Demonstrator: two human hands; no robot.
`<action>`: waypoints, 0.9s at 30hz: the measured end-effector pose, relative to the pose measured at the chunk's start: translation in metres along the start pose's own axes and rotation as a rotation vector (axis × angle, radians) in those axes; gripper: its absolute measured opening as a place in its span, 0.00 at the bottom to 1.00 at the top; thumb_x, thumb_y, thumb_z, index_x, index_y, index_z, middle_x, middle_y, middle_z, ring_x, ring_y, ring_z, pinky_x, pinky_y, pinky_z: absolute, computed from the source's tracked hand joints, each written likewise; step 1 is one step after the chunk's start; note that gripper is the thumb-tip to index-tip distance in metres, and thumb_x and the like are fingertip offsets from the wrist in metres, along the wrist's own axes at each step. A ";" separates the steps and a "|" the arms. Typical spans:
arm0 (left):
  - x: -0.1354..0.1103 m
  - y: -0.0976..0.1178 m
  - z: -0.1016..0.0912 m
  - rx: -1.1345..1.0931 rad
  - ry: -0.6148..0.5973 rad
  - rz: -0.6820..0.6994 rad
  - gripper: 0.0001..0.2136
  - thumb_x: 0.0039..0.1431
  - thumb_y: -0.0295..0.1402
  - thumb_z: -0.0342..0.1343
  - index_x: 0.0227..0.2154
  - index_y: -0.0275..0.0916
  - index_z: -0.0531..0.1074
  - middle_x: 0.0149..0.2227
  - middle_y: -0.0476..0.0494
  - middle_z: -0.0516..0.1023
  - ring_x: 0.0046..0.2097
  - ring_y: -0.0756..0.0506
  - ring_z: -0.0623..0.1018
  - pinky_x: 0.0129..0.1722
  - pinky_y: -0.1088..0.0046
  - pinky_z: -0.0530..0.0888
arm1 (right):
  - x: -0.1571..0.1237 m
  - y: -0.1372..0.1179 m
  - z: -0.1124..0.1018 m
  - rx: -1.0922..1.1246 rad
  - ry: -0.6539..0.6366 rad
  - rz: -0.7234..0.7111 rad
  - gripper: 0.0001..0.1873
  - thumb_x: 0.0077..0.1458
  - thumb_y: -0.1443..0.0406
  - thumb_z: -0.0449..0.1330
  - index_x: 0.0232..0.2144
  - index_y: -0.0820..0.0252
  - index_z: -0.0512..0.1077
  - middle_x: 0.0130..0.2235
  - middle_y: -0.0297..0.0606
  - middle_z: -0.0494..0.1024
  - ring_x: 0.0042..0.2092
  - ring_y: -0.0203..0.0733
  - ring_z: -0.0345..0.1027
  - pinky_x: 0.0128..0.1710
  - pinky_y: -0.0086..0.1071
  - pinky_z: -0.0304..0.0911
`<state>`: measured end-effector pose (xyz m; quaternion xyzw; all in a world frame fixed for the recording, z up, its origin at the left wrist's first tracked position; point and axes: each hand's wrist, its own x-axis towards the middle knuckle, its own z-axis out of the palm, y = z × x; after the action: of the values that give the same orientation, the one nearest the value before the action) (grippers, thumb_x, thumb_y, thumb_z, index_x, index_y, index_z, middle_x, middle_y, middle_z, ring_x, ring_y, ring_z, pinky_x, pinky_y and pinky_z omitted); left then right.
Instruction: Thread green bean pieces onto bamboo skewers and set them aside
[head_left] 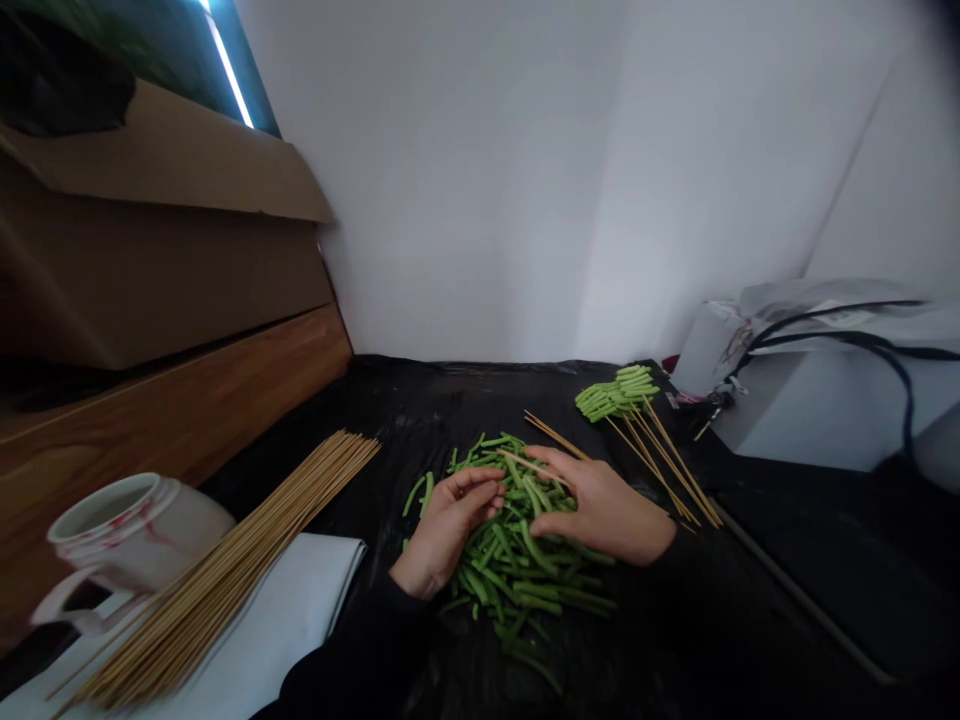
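Observation:
A pile of cut green bean pieces (pixel 517 570) lies on black plastic sheeting (pixel 420 410). Both hands rest on the pile. My left hand (pixel 442 530) has its fingers curled together over the beans at the pile's left side; what its fingertips pinch is hidden. My right hand (pixel 604 505) is closed in a pinch on a thin bamboo skewer (pixel 525 463), whose tip points left toward the left fingertips. Behind the right hand lie several skewers threaded with bean pieces (pixel 619 395), their bare sticks running toward the right.
A thick bundle of bare bamboo skewers (pixel 225 580) lies at the left over a white sheet (pixel 307 590), beside a white mug (pixel 127 525). Cardboard boxes (pixel 150 230) and a wooden ledge stand at the left. A white box with black cables (pixel 825 400) sits at the right.

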<state>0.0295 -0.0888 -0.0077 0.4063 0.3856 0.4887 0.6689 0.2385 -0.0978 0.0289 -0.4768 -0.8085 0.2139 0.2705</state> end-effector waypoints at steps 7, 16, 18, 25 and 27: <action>0.002 -0.003 0.003 0.102 0.012 0.056 0.13 0.47 0.35 0.67 0.36 0.35 0.79 0.33 0.43 0.79 0.32 0.52 0.75 0.31 0.79 0.69 | -0.005 0.033 0.004 -0.154 0.218 0.014 0.09 0.58 0.61 0.56 0.34 0.57 0.75 0.35 0.36 0.78 0.38 0.40 0.71 0.40 0.31 0.60; 0.001 -0.002 0.004 0.133 0.042 0.073 0.12 0.48 0.35 0.66 0.35 0.35 0.79 0.32 0.44 0.78 0.30 0.52 0.73 0.28 0.80 0.66 | -0.005 0.013 0.019 -0.283 0.270 0.061 0.14 0.62 0.61 0.52 0.27 0.57 0.71 0.32 0.35 0.73 0.36 0.36 0.68 0.37 0.28 0.56; 0.001 -0.002 0.004 0.134 0.052 0.080 0.12 0.48 0.36 0.66 0.35 0.35 0.79 0.31 0.44 0.78 0.30 0.52 0.72 0.27 0.80 0.65 | 0.001 0.008 0.019 -0.312 0.279 0.085 0.13 0.62 0.62 0.52 0.27 0.57 0.71 0.33 0.35 0.73 0.36 0.35 0.68 0.37 0.28 0.55; 0.000 0.003 0.002 0.121 0.082 0.096 0.11 0.47 0.35 0.66 0.34 0.35 0.80 0.30 0.45 0.78 0.28 0.52 0.72 0.26 0.80 0.64 | 0.036 -0.005 0.028 -0.477 0.134 0.193 0.13 0.56 0.57 0.57 0.26 0.58 0.74 0.33 0.37 0.74 0.36 0.38 0.70 0.33 0.28 0.55; 0.000 0.005 0.002 0.117 0.086 0.106 0.12 0.47 0.35 0.66 0.34 0.35 0.80 0.29 0.44 0.78 0.28 0.52 0.72 0.26 0.80 0.64 | 0.042 -0.006 0.031 -0.492 0.121 0.199 0.10 0.54 0.60 0.59 0.25 0.59 0.74 0.33 0.37 0.74 0.35 0.38 0.70 0.32 0.29 0.55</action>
<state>0.0295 -0.0885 -0.0029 0.4430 0.4198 0.5170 0.6002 0.1977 -0.0663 0.0186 -0.6172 -0.7677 0.0078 0.1722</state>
